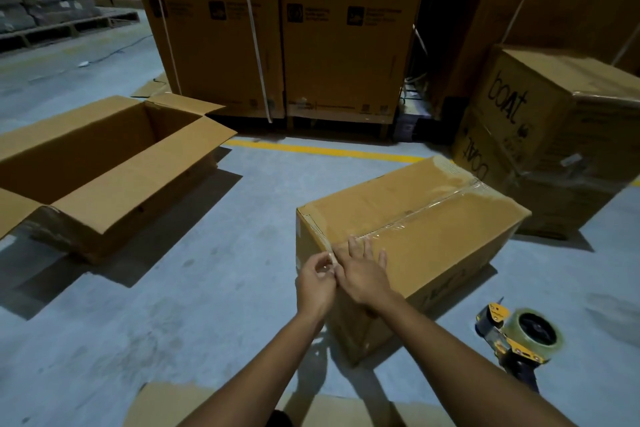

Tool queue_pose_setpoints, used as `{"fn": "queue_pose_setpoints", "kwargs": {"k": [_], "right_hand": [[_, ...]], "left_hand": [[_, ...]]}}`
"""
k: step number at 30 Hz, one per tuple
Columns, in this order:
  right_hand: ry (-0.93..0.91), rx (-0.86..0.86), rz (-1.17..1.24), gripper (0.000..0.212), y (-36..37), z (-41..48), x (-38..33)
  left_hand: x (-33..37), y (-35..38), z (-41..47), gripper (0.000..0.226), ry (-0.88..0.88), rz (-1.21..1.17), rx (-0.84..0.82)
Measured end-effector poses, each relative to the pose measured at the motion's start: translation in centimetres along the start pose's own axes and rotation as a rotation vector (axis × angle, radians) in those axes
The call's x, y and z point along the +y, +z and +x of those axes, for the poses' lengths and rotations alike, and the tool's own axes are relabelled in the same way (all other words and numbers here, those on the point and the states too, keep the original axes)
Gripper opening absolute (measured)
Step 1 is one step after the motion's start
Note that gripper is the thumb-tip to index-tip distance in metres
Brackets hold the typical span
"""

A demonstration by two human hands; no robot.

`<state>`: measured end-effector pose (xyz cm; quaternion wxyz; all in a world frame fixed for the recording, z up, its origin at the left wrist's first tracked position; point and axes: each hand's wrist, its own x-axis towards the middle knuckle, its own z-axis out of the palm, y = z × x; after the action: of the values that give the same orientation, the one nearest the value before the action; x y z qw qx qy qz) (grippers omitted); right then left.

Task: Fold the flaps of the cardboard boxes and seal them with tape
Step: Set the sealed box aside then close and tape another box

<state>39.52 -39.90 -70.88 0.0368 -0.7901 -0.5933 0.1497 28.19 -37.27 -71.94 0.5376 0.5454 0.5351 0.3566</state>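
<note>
Brown flat cardboard sheet (166,404) lies nearest. L hand (317,282) pinches clear tape end (331,258) on brown cardboard box (433,229); R hand (363,274) presses flat-fingered. Risk: slack wrinkles tape, seal lifts.

Bare floor (242,253) separates sealed box (433,229) from open box (104,163).

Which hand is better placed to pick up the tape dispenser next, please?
Probably right. The tape dispenser lies on the floor on that side, and the right hand rests flat on the box holding nothing, while the left hand pinches the tape end at the corner.
</note>
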Motion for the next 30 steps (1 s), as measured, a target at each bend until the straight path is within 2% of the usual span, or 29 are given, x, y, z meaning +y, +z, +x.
{"fn": "queue_pose_setpoints", "kwargs": {"k": [1, 3, 5, 7, 9, 11, 13, 14, 17, 20, 23, 30], "right_hand": [[0.0, 0.041, -0.021, 0.055, 0.6, -0.3, 0.1], [-0.029, 0.086, -0.015, 0.054, 1.0, -0.6, 0.9], [-0.075, 0.074, 0.001, 0.053, 0.6, -0.8, 1.9], [-0.092, 0.076, -0.02, 0.052, 0.3, -1.4, 2.8], [0.009, 0.131, -0.028, 0.053, 0.7, -2.6, 3.2], [0.288, 0.226, 0.036, 0.06, 1.5, -3.8, 3.3], [0.548, 0.295, 0.158, 0.075, 1.9, -4.4, 3.0], [0.591, 0.308, 0.194, 0.079, 2.0, -4.4, 2.8], [0.485, 0.296, 0.222, 0.074, 2.1, -3.9, 2.8], [0.385, 0.257, 0.202, 0.066, 1.8, -3.5, 3.5], [0.313, 0.216, 0.183, 0.062, 1.0, -2.8, 4.5], [0.172, 0.184, 0.221, 0.051, 0.3, -3.1, 6.5]], "left_hand": [[0.0, -0.1, 0.0, 0.029, 0.041, 0.053, -0.007], [-0.1, -0.1, 0.3, 0.028, 0.193, 0.311, -0.01], [-0.5, 0.1, 0.6, 0.033, 0.373, 0.617, -0.01], [-0.8, 0.4, 0.5, 0.042, 0.527, 0.827, -0.084], [-1.1, 0.4, 0.2, 0.052, 0.688, 0.947, -0.205], [-1.4, 0.5, -0.2, 0.059, 0.824, 0.943, -0.291], [-1.7, 0.6, -0.5, 0.065, 0.833, 0.87, -0.338], [-1.9, 0.6, -0.4, 0.07, 0.796, 0.813, -0.354], [-2.7, 0.9, 0.3, 0.074, 0.698, 0.667, -0.343], [-3.0, 1.6, 0.4, 0.073, 0.652, 0.687, -0.307], [-2.8, 1.7, 0.3, 0.069, 0.658, 0.783, -0.285], [0.7, 4.7, -1.3, 0.041, 0.669, 1.16, -0.179]]}}
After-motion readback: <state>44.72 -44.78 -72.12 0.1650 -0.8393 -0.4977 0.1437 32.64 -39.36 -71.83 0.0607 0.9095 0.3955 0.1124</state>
